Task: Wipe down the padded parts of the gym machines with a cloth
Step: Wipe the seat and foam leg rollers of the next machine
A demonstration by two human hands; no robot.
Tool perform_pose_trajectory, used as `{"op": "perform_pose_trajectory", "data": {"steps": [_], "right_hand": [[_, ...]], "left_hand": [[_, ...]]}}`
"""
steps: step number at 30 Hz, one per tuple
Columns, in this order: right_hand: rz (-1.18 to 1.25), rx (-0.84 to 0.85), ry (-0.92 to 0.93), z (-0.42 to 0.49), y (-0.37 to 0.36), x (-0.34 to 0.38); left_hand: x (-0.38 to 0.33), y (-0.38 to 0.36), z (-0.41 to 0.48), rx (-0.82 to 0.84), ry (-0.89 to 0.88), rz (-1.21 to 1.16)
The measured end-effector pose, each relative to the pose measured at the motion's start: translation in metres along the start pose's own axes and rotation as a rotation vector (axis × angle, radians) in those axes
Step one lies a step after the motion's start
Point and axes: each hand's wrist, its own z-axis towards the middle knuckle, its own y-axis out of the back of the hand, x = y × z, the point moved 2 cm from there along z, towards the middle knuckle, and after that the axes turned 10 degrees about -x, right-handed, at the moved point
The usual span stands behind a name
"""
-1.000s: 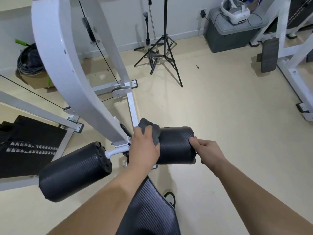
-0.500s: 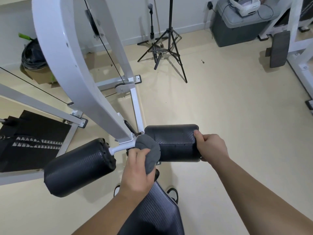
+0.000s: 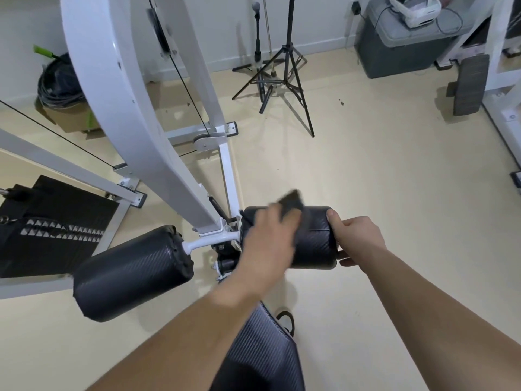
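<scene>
Two black padded rollers stick out sideways from a white machine arm. My left hand (image 3: pixel 269 244), blurred by motion, presses a dark grey cloth (image 3: pixel 291 203) over the top of the right roller (image 3: pixel 314 244). My right hand (image 3: pixel 356 235) grips that roller's outer end, thumb on top. The left roller (image 3: pixel 132 272) hangs free at the lower left. A black padded seat (image 3: pixel 259 354) lies below, between my forearms.
The white curved frame (image 3: pixel 112 88) and its cable rise at left. A black weight stack (image 3: pixel 53 221) sits far left. A black tripod (image 3: pixel 284 71), a grey bin (image 3: pixel 400 40) and another white machine (image 3: pixel 501 88) stand further back on the beige floor.
My left hand has swept the cloth from the roller's near inner end up over its top and further right. My right hand has kept hold of the roller's outer end.
</scene>
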Motion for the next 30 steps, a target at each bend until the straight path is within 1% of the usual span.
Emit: {"op": "perform_pose_trajectory", "data": {"steps": [2, 3, 4, 5, 8, 9, 11, 12, 13, 15, 16, 17, 18, 21, 24, 25, 26, 27, 29, 30], "right_hand": [[-0.044, -0.015, 0.015, 0.001, 0.0, 0.003], [-0.043, -0.022, 0.015, 0.003, 0.0, 0.003], [-0.038, -0.028, 0.014, 0.005, 0.0, 0.004], [-0.032, -0.029, 0.012, 0.006, 0.0, 0.004], [0.025, -0.004, 0.0, 0.007, -0.002, 0.002], [0.047, 0.005, -0.012, 0.007, -0.002, 0.001], [0.074, 0.005, -0.028, 0.006, -0.002, -0.002], [0.079, -0.003, -0.02, 0.004, -0.002, -0.003], [0.072, -0.012, 0.001, 0.002, -0.003, -0.004], [0.045, -0.005, 0.058, -0.003, -0.005, -0.006], [0.055, 0.006, 0.078, -0.005, -0.006, -0.007], [0.083, 0.015, 0.084, -0.007, -0.007, -0.009], [0.113, 0.024, 0.091, -0.01, -0.007, -0.011], [0.193, 0.056, 0.106, -0.025, -0.01, -0.021], [0.305, 0.084, 0.078, -0.034, -0.01, -0.027], [0.308, 0.081, 0.063, -0.032, -0.009, -0.027], [0.298, 0.065, 0.055, -0.03, -0.008, -0.025], [0.276, 0.047, 0.055, -0.028, -0.008, -0.024], [0.27, 0.002, 0.047, -0.024, -0.01, -0.022], [0.28, -0.018, 0.045, -0.023, -0.013, -0.023]], "left_hand": [[0.034, 0.009, 0.001, -0.091, 0.291, -0.012], [0.034, 0.012, -0.001, -0.125, 0.381, 0.0], [0.021, 0.011, -0.004, -0.131, 0.389, 0.016], [0.001, 0.007, -0.01, -0.107, 0.329, 0.007], [-0.052, -0.01, -0.031, -0.006, 0.087, -0.132], [-0.056, -0.011, -0.034, 0.032, 0.023, -0.153], [-0.039, -0.003, -0.024, 0.067, -0.087, -0.13], [-0.023, 0.001, -0.018, 0.077, -0.096, -0.09], [-0.004, 0.007, -0.01, 0.059, -0.038, -0.06], [0.036, 0.017, 0.004, -0.006, 0.234, -0.032], [0.046, 0.02, 0.007, -0.012, 0.355, -0.031], [0.044, 0.022, 0.008, -0.007, 0.385, -0.024], [0.033, 0.021, 0.007, 0.01, 0.342, -0.012], [-0.001, 0.018, -0.009, 0.071, 0.126, -0.073], [0.009, 0.018, -0.02, 0.185, -0.012, -0.095], [0.016, 0.022, -0.019, 0.199, -0.043, -0.086], [0.024, 0.025, -0.016, 0.182, -0.042, -0.072], [0.032, 0.027, -0.011, 0.139, 0.012, -0.05], [0.047, 0.029, 0.007, 0.045, 0.247, -0.008], [0.046, 0.027, 0.014, 0.026, 0.342, -0.012]]}}
